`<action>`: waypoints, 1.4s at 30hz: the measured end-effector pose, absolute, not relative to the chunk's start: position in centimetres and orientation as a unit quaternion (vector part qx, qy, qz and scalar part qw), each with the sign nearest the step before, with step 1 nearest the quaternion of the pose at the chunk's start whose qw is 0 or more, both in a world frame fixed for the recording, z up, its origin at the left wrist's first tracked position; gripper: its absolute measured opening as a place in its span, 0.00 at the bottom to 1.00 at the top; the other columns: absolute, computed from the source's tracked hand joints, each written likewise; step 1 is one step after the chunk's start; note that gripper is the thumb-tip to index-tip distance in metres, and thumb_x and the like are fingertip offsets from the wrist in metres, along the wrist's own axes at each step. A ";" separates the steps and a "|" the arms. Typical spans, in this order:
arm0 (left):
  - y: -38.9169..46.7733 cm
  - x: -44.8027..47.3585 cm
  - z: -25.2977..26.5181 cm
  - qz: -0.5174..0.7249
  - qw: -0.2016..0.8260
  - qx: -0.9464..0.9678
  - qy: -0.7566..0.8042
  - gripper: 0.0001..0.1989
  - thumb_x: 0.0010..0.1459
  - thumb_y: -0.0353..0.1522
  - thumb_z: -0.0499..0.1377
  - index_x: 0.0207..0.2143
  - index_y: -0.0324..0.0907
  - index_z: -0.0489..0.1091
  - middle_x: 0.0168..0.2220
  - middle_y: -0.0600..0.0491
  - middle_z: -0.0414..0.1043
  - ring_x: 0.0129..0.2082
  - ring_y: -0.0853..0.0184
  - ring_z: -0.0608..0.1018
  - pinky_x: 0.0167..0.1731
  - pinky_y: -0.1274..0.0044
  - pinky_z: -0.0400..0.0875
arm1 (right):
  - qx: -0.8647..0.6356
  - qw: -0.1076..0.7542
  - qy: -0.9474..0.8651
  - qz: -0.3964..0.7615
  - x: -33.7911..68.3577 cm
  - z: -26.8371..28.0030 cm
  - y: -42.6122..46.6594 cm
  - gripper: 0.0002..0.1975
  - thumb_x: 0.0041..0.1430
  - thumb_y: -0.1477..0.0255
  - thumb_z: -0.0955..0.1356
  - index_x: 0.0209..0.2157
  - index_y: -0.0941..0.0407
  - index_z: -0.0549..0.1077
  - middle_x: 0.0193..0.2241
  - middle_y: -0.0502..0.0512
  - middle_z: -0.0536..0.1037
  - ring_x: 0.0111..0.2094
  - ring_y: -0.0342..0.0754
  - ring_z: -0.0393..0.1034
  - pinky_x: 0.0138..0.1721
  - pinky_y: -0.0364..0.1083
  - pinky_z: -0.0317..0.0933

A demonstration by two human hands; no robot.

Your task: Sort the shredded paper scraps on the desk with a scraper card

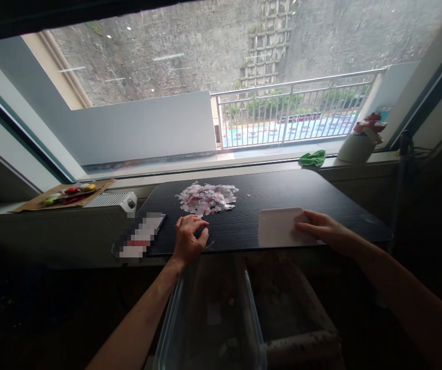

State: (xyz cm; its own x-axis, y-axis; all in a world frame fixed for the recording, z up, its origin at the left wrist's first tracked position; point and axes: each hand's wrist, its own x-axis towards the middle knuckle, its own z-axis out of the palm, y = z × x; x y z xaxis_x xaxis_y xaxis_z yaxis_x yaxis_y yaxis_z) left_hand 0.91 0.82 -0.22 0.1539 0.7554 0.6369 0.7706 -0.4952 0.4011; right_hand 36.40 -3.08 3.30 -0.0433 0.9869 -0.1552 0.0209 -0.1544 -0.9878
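Note:
My right hand (323, 229) grips the right side of a thin white rectangular sheet with rounded corners (276, 227), thumb on top and fingers around its edge. The sheet is at the front edge of the dark table (282, 190); I cannot tell whether it rests flat or is slightly raised. My left hand (190, 237) is over the table's front edge, fingers loosely bent and thumb apart, with nothing visible in it. Just beyond its fingertips lies a heap of small white and pinkish paper-like scraps (207, 198).
Below the table's front stand a clear plastic bin (257, 318) with a few pale bits inside and a second container (301, 341). A phone-like object (141, 236), partly blurred, lies at the left edge. A green cloth (313, 158) and a pale jar (357, 146) sit on the windowsill.

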 end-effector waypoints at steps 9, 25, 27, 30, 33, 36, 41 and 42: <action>1.1 0.7 -0.3 -0.441 -0.026 -0.741 -0.505 0.07 0.51 0.30 0.57 0.30 0.45 0.75 0.36 0.51 0.77 0.45 0.59 0.74 0.53 0.61 0.64 | -0.533 0.483 -0.501 0.481 33.4 3.5 0.0 0.14 0.44 0.68 0.73 0.35 0.55 0.76 0.31 0.54 0.81 0.29 0.48 0.76 0.29 0.44 0.70; 1.4 -0.3 0.2 -0.369 0.023 -0.756 -0.539 0.07 0.50 0.29 0.58 0.32 0.45 0.75 0.36 0.51 0.75 0.45 0.58 0.73 0.56 0.57 0.58 | -0.571 0.521 -0.558 0.301 27.5 2.9 4.4 0.09 0.47 0.68 0.68 0.32 0.56 0.71 0.30 0.56 0.77 0.29 0.49 0.72 0.26 0.46 0.67; 1.5 -0.1 -0.3 -0.365 0.025 -0.759 -0.539 0.07 0.50 0.29 0.58 0.32 0.45 0.75 0.37 0.51 0.75 0.46 0.59 0.73 0.57 0.57 0.57 | -0.556 0.515 -0.563 0.330 27.2 2.8 4.4 0.09 0.46 0.68 0.69 0.31 0.56 0.70 0.29 0.55 0.77 0.30 0.49 0.72 0.27 0.45 0.68; 1.6 -0.2 -0.5 -0.373 0.023 -0.753 -0.542 0.07 0.51 0.29 0.58 0.31 0.45 0.75 0.36 0.51 0.75 0.45 0.59 0.74 0.55 0.59 0.60 | -0.535 0.519 -0.555 0.369 27.4 2.5 3.9 0.11 0.46 0.67 0.69 0.33 0.56 0.71 0.31 0.54 0.77 0.31 0.50 0.73 0.30 0.46 0.69; 1.7 -0.4 -0.5 -0.384 0.023 -0.747 -0.542 0.07 0.50 0.30 0.58 0.31 0.44 0.75 0.36 0.50 0.76 0.44 0.58 0.74 0.53 0.60 0.62 | -0.564 0.550 -0.519 0.332 28.3 2.1 3.1 0.12 0.46 0.66 0.68 0.33 0.56 0.71 0.30 0.54 0.76 0.31 0.50 0.72 0.30 0.47 0.68; 1.7 -0.5 -0.5 -0.391 0.031 -0.744 -0.540 0.07 0.51 0.30 0.58 0.31 0.44 0.75 0.36 0.50 0.76 0.44 0.59 0.74 0.53 0.60 0.62 | -0.586 0.568 -0.492 0.303 28.9 1.6 2.7 0.11 0.46 0.65 0.67 0.32 0.56 0.72 0.28 0.53 0.75 0.29 0.48 0.70 0.29 0.46 0.66; 1.7 -0.6 -0.6 -0.398 0.036 -0.744 -0.535 0.06 0.51 0.31 0.57 0.30 0.44 0.75 0.35 0.51 0.77 0.44 0.59 0.74 0.52 0.62 0.64 | -0.565 0.573 -0.507 0.310 28.7 1.3 2.4 0.11 0.45 0.66 0.67 0.31 0.56 0.72 0.26 0.52 0.74 0.27 0.48 0.69 0.27 0.45 0.64; 1.8 -0.6 -0.6 -0.399 0.036 -0.744 -0.535 0.06 0.51 0.31 0.57 0.30 0.44 0.75 0.35 0.51 0.77 0.44 0.59 0.74 0.52 0.62 0.64 | -0.574 0.571 -0.508 0.293 28.7 1.4 2.3 0.10 0.45 0.66 0.66 0.30 0.55 0.71 0.25 0.51 0.74 0.27 0.48 0.68 0.27 0.45 0.64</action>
State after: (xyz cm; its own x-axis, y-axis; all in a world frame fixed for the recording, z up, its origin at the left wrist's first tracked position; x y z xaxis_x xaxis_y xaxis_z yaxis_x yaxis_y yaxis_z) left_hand -0.58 1.75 -0.58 0.1091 0.7678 0.6313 0.8251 -0.4241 0.3733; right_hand 28.67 2.27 1.37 0.3124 0.9180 0.2442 0.2491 0.1689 -0.9536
